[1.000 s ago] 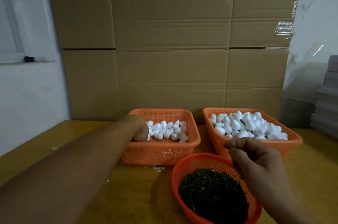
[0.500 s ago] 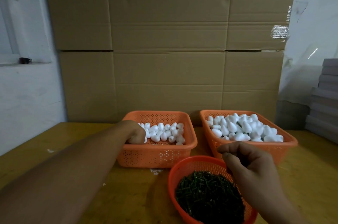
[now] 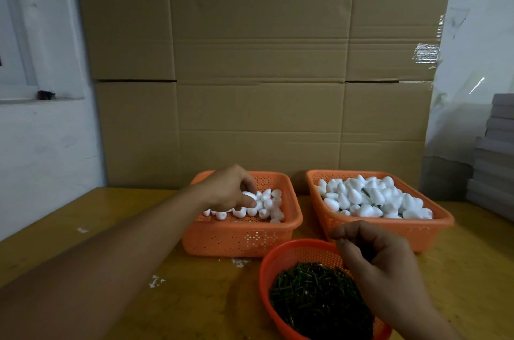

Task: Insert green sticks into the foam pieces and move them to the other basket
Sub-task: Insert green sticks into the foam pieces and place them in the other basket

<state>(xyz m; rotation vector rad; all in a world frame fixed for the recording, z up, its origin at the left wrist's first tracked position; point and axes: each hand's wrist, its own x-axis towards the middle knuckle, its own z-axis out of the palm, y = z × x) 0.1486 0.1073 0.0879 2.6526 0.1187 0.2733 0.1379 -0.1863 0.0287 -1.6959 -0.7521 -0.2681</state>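
Since the earlier frame my left hand (image 3: 230, 191) has lifted out of the pile in the left basket (image 3: 242, 236) and now pinches one white foam piece (image 3: 249, 196) between thumb and fingertips, just above the remaining pieces. My right hand (image 3: 372, 259) has stayed over the far rim of the round basket (image 3: 267, 264) of green sticks (image 3: 317, 300), fingers curled with the tips drawn together. I cannot tell whether a stick is held between them; none shows clearly.

Step in hand, by my judgement: picking up one foam piece and one stick ahead of joining them. The right basket (image 3: 425, 231) holds a fuller heap of foam pieces with some green showing among them, so I take it as the destination for finished items.

Next move calls for bringing both hands together over the surface (image 3: 194, 289), lining a stick end up with the foam piece and pushing it in straight. The foam is light and likely to dent or crumble under a hard pinch; white crumbs already lie on the surface near the left basket.
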